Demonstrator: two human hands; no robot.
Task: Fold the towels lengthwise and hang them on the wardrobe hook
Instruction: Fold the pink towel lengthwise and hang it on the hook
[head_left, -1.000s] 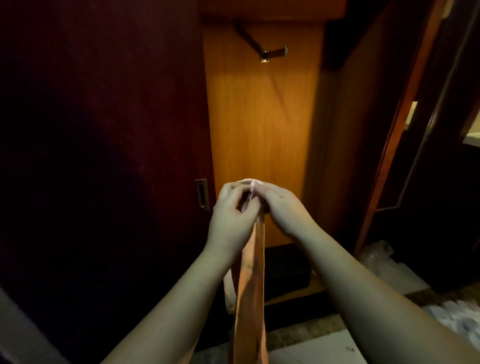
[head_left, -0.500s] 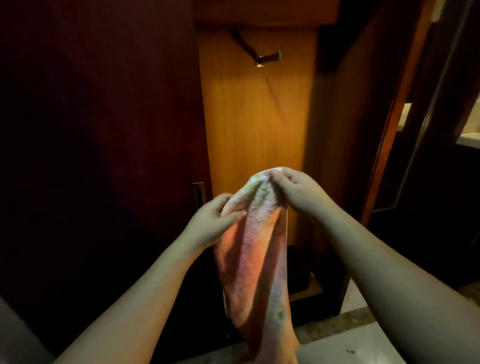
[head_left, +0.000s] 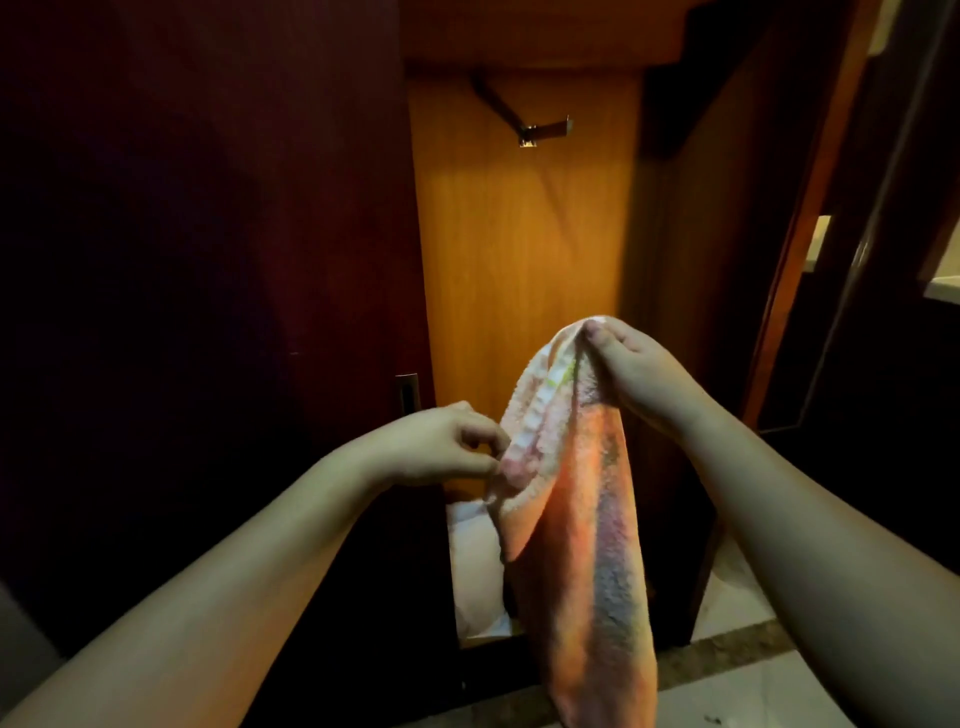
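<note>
While your hands were pressed together on a narrow strip a second ago, they have now drawn apart and the towel (head_left: 576, 499) hangs open between them. Your right hand (head_left: 631, 364) pinches its top corner up high; your left hand (head_left: 441, 447) pinches the near edge lower down, fingers curled on the cloth. That suggests you are realigning the lengthwise fold. Overhead on the wardrobe panel, the hook (head_left: 543, 132) is bare, so hanging is still to come.

The left hand (head_left: 441, 447) has slid down the towel's (head_left: 582, 519) edge.
</note>
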